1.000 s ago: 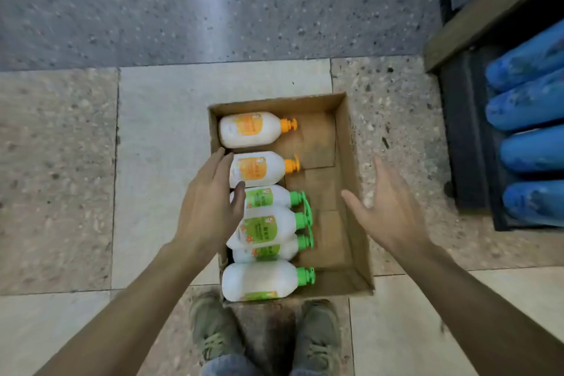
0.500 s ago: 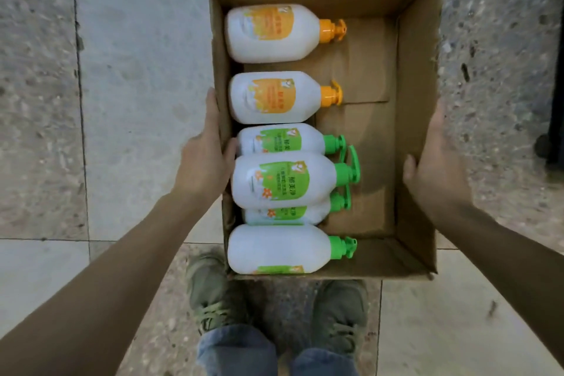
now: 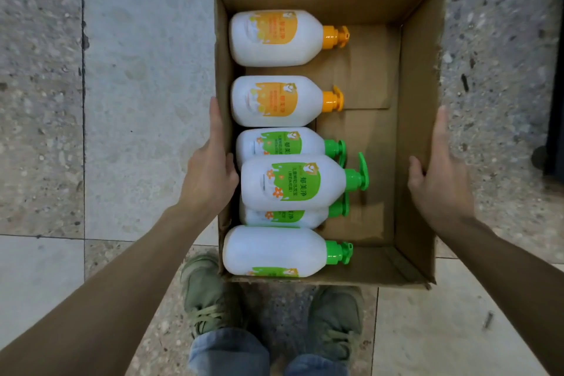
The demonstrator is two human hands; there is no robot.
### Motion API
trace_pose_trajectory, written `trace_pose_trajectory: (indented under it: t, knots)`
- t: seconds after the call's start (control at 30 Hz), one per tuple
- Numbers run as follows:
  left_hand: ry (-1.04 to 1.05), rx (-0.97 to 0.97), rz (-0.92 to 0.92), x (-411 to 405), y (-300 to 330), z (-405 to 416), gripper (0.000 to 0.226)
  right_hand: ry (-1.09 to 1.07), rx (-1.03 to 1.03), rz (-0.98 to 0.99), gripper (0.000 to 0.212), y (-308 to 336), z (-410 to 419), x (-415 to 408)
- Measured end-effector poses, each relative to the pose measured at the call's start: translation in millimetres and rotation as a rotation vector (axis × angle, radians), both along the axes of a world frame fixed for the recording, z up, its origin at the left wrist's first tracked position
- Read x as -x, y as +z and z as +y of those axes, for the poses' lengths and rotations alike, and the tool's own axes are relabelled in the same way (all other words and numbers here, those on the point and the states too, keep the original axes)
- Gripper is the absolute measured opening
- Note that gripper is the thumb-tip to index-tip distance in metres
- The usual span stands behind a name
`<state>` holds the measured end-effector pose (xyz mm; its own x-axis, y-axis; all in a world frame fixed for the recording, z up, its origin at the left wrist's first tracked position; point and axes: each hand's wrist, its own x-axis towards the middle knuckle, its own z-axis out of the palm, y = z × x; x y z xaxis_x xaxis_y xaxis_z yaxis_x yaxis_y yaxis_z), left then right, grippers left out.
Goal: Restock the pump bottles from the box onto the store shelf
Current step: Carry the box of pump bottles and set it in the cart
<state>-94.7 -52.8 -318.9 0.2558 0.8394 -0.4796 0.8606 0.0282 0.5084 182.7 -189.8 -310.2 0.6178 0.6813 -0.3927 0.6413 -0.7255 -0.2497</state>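
An open cardboard box (image 3: 418, 76) sits in front of my feet, seen from above. Several white pump bottles lie on their sides along its left half. Two have orange pumps, the farthest one (image 3: 274, 38) and the one below it (image 3: 274, 101). The others have green pumps; one green-pump bottle (image 3: 293, 181) rests on top of two more, and another (image 3: 271, 250) lies nearest me. My left hand (image 3: 209, 174) grips the box's left wall, thumb inside. My right hand (image 3: 439, 177) grips the right wall, thumb inside.
The floor is speckled stone tile (image 3: 137, 85). My two green shoes (image 3: 210, 293) stand just below the box's near edge. A dark base of a shelf unit (image 3: 554, 131) shows at the far right edge.
The view has closed in on the box, and the shelf with blue packs has left the frame. Both hands went from hovering beside the box to clasping its side walls.
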Motion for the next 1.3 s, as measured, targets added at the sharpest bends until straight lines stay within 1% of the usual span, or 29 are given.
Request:
trace_pose_trajectory:
  t: [0.13, 0.27, 0.33, 0.43, 0.6, 0.67, 0.77, 0.9, 1.0, 1.07, 1.13, 1.3]
  knots:
    - [0.036, -0.023, -0.027, 5, 8, -4, 0.094, 0.030, -0.064, 0.019, 0.088, 20, -3, -3]
    - [0.009, -0.051, 0.002, 6, 47, -1, 0.093, 0.075, -0.096, 0.026, 0.087, 53, 0, -8]
    - [-0.001, -0.053, 0.002, 8, 76, 1, 0.092, 0.077, -0.101, 0.043, 0.088, 84, 2, -9]
    - [-0.003, -0.067, -0.034, 8, 131, 8, 0.092, 0.086, -0.112, 0.059, 0.090, 149, 9, -10]
    - [-0.002, -0.073, -0.099, 9, 244, 29, 0.095, 0.127, -0.137, -0.025, 0.092, 290, 37, -14]
    - [-0.008, -0.077, -0.106, 9, 298, 40, 0.095, 0.140, -0.130, -0.068, 0.094, 350, 48, -16]
    - [0.009, -0.115, -0.163, 11, 384, 58, 0.094, 0.162, -0.176, -0.132, 0.095, 444, 68, -17]
    - [-0.059, -0.178, -0.229, 12, 497, 97, 0.100, 0.170, -0.237, -0.128, 0.099, 564, 97, -16]
    - [-0.092, -0.198, -0.226, 7, 579, 139, 0.097, 0.128, -0.190, -0.118, 0.098, 645, 126, -18]
    - [-0.126, -0.204, -0.200, 1, 625, 169, 0.097, 0.088, -0.162, -0.101, 0.098, 690, 145, -22]
    - [-0.142, -0.211, -0.203, -8, 670, 199, 0.100, 0.058, -0.185, -0.083, 0.097, 730, 166, -27]
    - [-0.221, -0.242, -0.232, -42, 764, 279, 0.104, 0.056, -0.243, -0.114, 0.099, 812, 235, -57]
